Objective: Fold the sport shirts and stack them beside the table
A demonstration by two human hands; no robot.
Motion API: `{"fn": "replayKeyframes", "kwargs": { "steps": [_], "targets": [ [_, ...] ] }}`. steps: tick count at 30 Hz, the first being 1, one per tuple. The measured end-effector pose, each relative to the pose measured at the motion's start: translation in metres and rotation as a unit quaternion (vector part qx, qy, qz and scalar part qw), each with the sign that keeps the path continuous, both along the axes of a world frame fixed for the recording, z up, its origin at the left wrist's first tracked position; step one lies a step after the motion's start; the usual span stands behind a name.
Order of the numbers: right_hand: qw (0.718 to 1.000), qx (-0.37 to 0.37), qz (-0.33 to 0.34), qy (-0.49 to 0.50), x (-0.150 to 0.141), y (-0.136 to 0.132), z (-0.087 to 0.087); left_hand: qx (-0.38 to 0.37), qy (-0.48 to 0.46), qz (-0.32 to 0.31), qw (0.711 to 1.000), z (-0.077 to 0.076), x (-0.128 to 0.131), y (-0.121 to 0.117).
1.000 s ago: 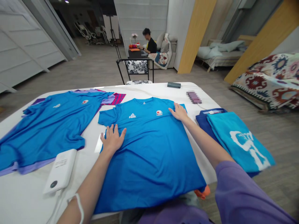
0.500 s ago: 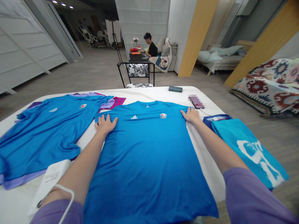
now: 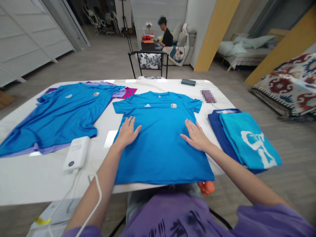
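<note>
A blue T-shirt (image 3: pixel 160 144) lies spread flat on the white table (image 3: pixel 41 181), its collar toward the far side and its hem along the near edge. Small white logos cross its chest. My left hand (image 3: pixel 128 131) rests flat near the shirt's left side below the sleeve, fingers spread. On the opposite side my right hand (image 3: pixel 196 135) also lies flat on the fabric, fingers stretched out. Neither hand grips anything. Left of it lies another blue shirt (image 3: pixel 71 115), loosely laid over purple and striped garments. Folded shirts (image 3: pixel 249 141) are stacked at the right.
A white power bank (image 3: pixel 77 153) with a cable sits near my left forearm. A dark box-shaped device (image 3: pixel 188 82) and a phone (image 3: pixel 208 96) lie at the back right. Beyond the table stands a chair (image 3: pixel 149 62); farther off, a person (image 3: pixel 166 36) sits by a sofa.
Both hands have moved from the shirt's sleeves down toward its middle. The shirt's sleeves now show uncovered, and the hem lies flatter. My view has tilted downward.
</note>
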State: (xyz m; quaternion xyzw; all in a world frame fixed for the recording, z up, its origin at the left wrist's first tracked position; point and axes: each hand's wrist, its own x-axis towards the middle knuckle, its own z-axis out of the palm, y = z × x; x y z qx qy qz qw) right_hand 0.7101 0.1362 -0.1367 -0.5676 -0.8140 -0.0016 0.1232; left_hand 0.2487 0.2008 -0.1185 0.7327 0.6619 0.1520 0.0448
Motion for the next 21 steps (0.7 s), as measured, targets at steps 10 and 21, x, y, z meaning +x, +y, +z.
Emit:
{"fn": "replayKeyframes", "kwargs": {
  "steps": [10,21],
  "targets": [
    [0.995,-0.080,0.050,0.014,0.035,-0.110,-0.020,-0.031,0.056,-0.024,0.998,-0.022,0.029,-0.164],
    [0.992,-0.053,-0.059,0.096,-0.004,0.174,0.053,0.047,-0.007,-0.021,0.999,0.047,0.056,0.134]
  ]
}}
